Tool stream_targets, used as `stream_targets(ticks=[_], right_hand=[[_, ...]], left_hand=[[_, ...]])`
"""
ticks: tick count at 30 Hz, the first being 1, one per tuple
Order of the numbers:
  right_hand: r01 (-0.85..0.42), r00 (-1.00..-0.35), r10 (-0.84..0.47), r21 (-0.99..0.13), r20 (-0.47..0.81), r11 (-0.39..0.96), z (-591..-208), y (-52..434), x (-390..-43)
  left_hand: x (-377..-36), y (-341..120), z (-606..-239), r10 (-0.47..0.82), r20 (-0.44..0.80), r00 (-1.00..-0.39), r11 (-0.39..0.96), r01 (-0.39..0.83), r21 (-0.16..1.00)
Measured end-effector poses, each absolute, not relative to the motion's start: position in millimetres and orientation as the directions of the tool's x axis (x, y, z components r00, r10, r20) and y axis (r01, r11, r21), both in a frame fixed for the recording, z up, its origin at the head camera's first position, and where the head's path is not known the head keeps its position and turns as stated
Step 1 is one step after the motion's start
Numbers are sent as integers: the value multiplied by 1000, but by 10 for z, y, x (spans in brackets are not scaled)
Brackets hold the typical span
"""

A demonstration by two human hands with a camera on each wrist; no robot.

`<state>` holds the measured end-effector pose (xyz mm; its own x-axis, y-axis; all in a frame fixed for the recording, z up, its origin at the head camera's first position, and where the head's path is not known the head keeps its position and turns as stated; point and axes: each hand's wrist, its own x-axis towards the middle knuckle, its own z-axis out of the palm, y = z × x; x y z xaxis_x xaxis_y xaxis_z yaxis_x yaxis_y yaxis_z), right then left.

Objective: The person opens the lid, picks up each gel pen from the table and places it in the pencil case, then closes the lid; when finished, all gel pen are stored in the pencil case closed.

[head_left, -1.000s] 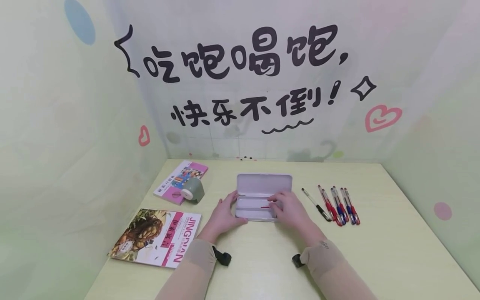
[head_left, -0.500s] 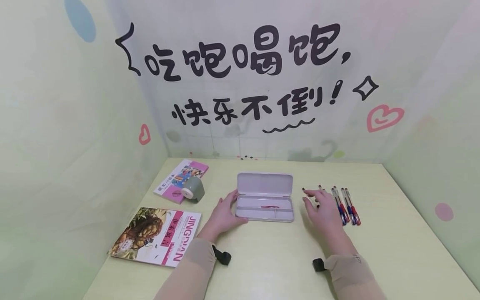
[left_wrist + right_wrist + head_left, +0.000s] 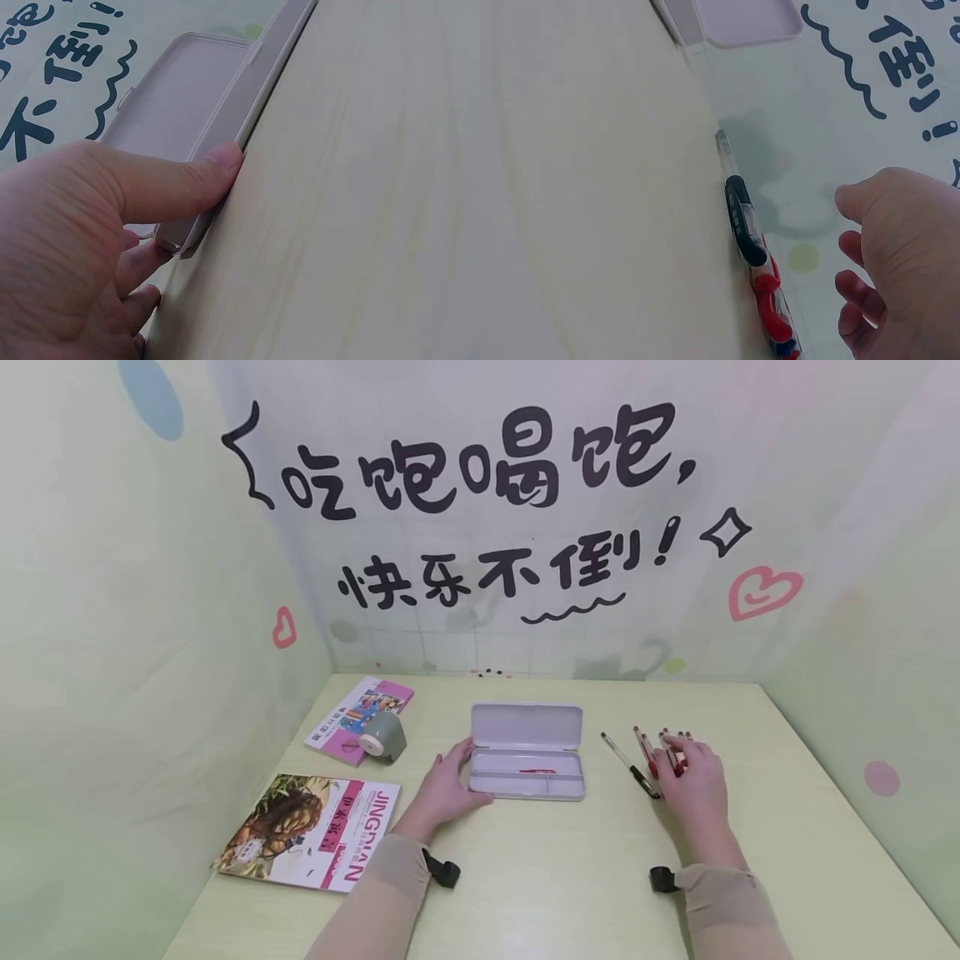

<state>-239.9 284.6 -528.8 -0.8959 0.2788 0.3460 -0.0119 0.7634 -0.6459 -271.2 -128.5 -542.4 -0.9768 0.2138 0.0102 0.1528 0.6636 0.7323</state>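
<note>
1. The left hand is resting at the left end of the open pencil case, with the thumb lying straight along the case's near edge; the left wrist view shows the other fingers loosely curled beneath, gripping nothing.
2. The pencil case is sitting in the middle of the desk, its lid standing open towards the wall, and a red pen is lying inside the tray.
3. The right hand is hovering over a row of pens to the right of the case, fingers relaxed and slightly spread; whether the fingertips are touching a pen cannot be told.
4. A black pen is lying at the row's left edge, clear of the hand, with red-capped pens just beside it.
5. A magazine is lying at the desk's near left, and a smaller pink book is lying further back with a grey-green tape roll sitting on its corner.
6. The wall behind is carrying large black lettering.
</note>
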Motion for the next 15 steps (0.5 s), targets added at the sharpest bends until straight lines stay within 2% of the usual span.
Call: stream_targets(ticks=[8,15], right_hand=[[117,-896,367,-665,249,738,-5342,2990,-2396],[237,-886,430,-631,170,739,-5319,3073,-2365]], left_hand=[[-2716,-1300,-5433,210,12,-978,663,151,733],[-2724,-1300,-5453,212,14,-977,666,155,730]])
